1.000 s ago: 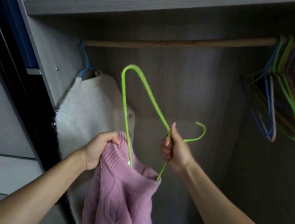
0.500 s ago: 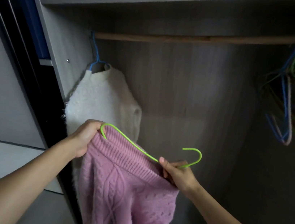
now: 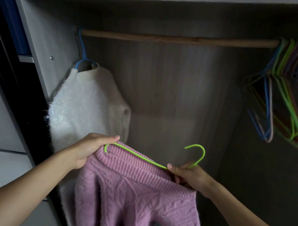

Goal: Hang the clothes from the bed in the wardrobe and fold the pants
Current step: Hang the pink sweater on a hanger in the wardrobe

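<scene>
The pink sweater (image 3: pixel 131 202) hangs at 6 o'clock in the view, inside the wardrobe and below the wooden rod (image 3: pixel 174 37). Its ribbed edge is drawn over a green hanger (image 3: pixel 139 155), whose hook rises free at 4 o'clock. The left hand (image 3: pixel 89 148) grips the ribbed edge at the hanger's left end, fingers (image 3: pixel 106 138) curled round the knit. The right hand (image 3: pixel 187 175) pinches the hanger wire just below the hook, fingers (image 3: pixel 173 168) pressed together on it and on the knit's right end. At 9 o'clock a white sweater (image 3: pixel 88 104) hangs from the rod on a blue hanger (image 3: pixel 82 51). A bunch of empty hangers (image 3: pixel 283 105) hangs at 2 o'clock, well apart.
</scene>
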{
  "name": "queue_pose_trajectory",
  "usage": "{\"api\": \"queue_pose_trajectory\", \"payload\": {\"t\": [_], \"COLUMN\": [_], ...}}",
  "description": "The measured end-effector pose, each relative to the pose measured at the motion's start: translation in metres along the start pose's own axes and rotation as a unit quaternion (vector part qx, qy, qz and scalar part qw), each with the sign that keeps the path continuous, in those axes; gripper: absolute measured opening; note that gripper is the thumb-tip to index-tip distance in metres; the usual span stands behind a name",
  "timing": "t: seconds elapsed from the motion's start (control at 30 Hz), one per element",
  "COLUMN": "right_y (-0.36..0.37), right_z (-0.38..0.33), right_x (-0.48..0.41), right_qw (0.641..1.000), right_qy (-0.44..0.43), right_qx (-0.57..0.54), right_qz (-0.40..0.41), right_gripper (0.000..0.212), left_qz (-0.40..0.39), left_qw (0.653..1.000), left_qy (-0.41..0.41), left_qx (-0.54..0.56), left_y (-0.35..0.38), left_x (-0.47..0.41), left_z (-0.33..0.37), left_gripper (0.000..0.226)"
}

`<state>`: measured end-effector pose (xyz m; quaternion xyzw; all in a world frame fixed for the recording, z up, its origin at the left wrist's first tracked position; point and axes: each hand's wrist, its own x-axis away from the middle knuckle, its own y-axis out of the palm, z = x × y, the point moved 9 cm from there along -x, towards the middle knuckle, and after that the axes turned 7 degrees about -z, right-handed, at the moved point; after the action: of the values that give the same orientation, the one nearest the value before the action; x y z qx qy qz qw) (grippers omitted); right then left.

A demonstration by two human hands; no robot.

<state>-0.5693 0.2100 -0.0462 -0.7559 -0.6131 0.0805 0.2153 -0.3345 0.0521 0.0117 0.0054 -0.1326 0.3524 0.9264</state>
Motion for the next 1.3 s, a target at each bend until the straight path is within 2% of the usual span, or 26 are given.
{"api": "queue_pose_trajectory", "payload": {"t": [0.07, 0.13, 0.17, 0.27, 0.33, 0.4, 0.43, 0.5, 0.57, 0.63, 0.73, 0.8, 0.87, 0.9, 0.97, 1.0, 1.03, 1.07, 1.1, 1.2, 1.3], "right_y": [-0.009, -0.020, -0.027, -0.035, -0.032, -0.025, -0.022, -0.010, 0.014, 0.029, 0.006, -0.013, -0.022, -0.024, -0.024, -0.020, -0.016, -0.012, -0.010, -0.019, -0.058], "right_z": [-0.005, -0.010, -0.013, -0.022, -0.032, -0.042, -0.045, -0.052, -0.064, -0.075, -0.071, -0.062, -0.057, -0.059, -0.072, -0.080, -0.086, -0.092, -0.097, -0.113, -0.101], "right_x": [0.003, 0.008, 0.009, 0.010, 0.006, 0.001, -0.002, -0.006, -0.004, -0.004, -0.005, -0.001, 0.003, 0.004, 0.004, 0.004, 0.002, 0.001, 0.000, -0.001, 0.007], "right_qw": [1.000, 1.000, 1.000, 0.999, 0.997, 0.993, 0.991, 0.986, 0.983, 0.986, 0.996, 0.996, 0.996, 0.995, 0.994, 0.993, 0.993, 0.992, 0.993, 0.991, 0.966], "right_qy": [-0.005, -0.014, -0.019, -0.032, -0.045, -0.061, -0.063, -0.065, -0.075, -0.085, -0.083, -0.067, -0.050, -0.051, -0.068, -0.076, -0.082, -0.081, -0.082, -0.128, -0.153], "right_qx": [-0.008, -0.017, -0.021, 0.007, 0.056, 0.101, 0.121, 0.152, 0.162, 0.122, -0.008, -0.050, -0.076, -0.084, -0.090, -0.090, -0.091, -0.091, -0.089, -0.027, 0.182], "right_qz": [-0.001, 0.004, 0.008, 0.015, 0.014, 0.004, 0.002, -0.015, -0.053, -0.072, -0.029, 0.003, 0.013, 0.013, 0.004, -0.003, -0.008, -0.011, -0.015, 0.000, 0.099], "right_gripper": [0.053, 0.055, 0.058, 0.052, 0.048, 0.057, 0.056, 0.047, 0.040, 0.031, 0.029, 0.031, 0.036, 0.037, 0.033, 0.033, 0.033, 0.036, 0.038, 0.030, 0.068], "left_qz": [-0.043, -0.056, -0.050, -0.010, 0.033, 0.076, 0.093, 0.102, 0.074, 0.011, -0.091, -0.132, -0.120, -0.099, -0.039, -0.007, 0.023, 0.043, 0.053, 0.056, 0.085], "left_qw": [0.998, 0.998, 0.998, 0.995, 0.976, 0.952, 0.947, 0.958, 0.974, 0.980, 0.984, 0.978, 0.955, 0.930, 0.853, 0.821, 0.797, 0.789, 0.792, 0.837, 0.877], "left_qy": [-0.021, -0.008, 0.005, 0.051, 0.077, 0.090, 0.091, 0.098, 0.120, 0.135, 0.102, 0.095, 0.118, 0.135, 0.173, 0.195, 0.220, 0.242, 0.262, 0.283, 0.301], "left_qx": [0.028, 0.038, 0.024, -0.090, -0.199, -0.282, -0.295, -0.248, -0.175, -0.145, -0.116, -0.130, -0.246, -0.328, -0.490, -0.536, -0.562, -0.563, -0.549, -0.464, -0.364], "left_y": [0.010, 0.012, 0.011, 0.010, 0.007, 0.004, 0.002, 0.011, 0.037, 0.066, 0.078, 0.066, 0.053, 0.050, 0.056, 0.062, 0.066, 0.068, 0.066, 0.044, 0.011], "left_x": [0.000, -0.002, -0.002, -0.004, -0.011, -0.018, -0.022, -0.025, -0.023, -0.022, -0.018, -0.013, -0.011, -0.010, -0.010, -0.007, -0.004, -0.003, -0.003, -0.007, -0.004], "left_z": [-0.005, -0.006, -0.004, 0.008, 0.013, 0.015, 0.015, 0.019, 0.031, 0.036, 0.029, 0.024, 0.024, 0.025, 0.028, 0.035, 0.041, 0.046, 0.048, 0.045, 0.044], "left_gripper": [0.050, 0.061, 0.056, 0.030, 0.028, 0.025, 0.026, 0.026, 0.023, 0.025, 0.022, 0.026, 0.020, 0.011, 0.033, 0.042, 0.047, 0.049, 0.048, 0.045, 0.053]}}
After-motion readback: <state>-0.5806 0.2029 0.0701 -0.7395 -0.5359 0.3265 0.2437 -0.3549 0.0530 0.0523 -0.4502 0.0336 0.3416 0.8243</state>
